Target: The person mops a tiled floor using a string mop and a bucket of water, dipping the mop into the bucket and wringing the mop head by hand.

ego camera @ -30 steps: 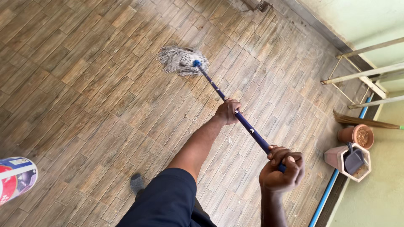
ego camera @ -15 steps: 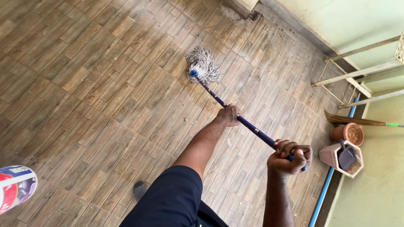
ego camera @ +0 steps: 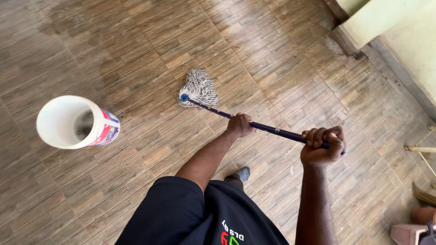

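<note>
Floor: we stand on wood-look plank tiles (ego camera: 113, 41) that fill nearly the whole view; a darker, damp-looking patch spreads across the upper left, and pale scuffs lie near the wall at the upper right.

Wall: a pale green wall (ego camera: 399, 27) with a projecting corner block closes off the upper right, its dark base strip running down the right edge.

Our body: a dark shirt (ego camera: 190, 218) fills the lower middle, and 1 foot in a grey sock (ego camera: 240, 174) shows just beyond it, under the mop handle.

Bucket: a white bucket (ego camera: 75, 122) with a red and blue label stands at the left, open mouth toward us, well apart from the mop head, with bare planks between the 2.

Mop: the blue handle (ego camera: 272, 130) slants from our right hand up and left to the grey string head (ego camera: 198, 87), which lies spread on the floor at mid-frame.

Left hand (ego camera: 239, 124): fingers wrapped tight around the handle about midway along it.

Right hand (ego camera: 323, 146): fingers clenched on the top end of the handle, knuckles up.

Corner things: at the lower right edge we see a terracotta pot (ego camera: 424, 213), a pinkish planter (ego camera: 406, 233), broom bristles (ego camera: 424, 194) and a pale frame leg (ego camera: 420, 149), all cut off by the edge and well clear of the mop.
</note>
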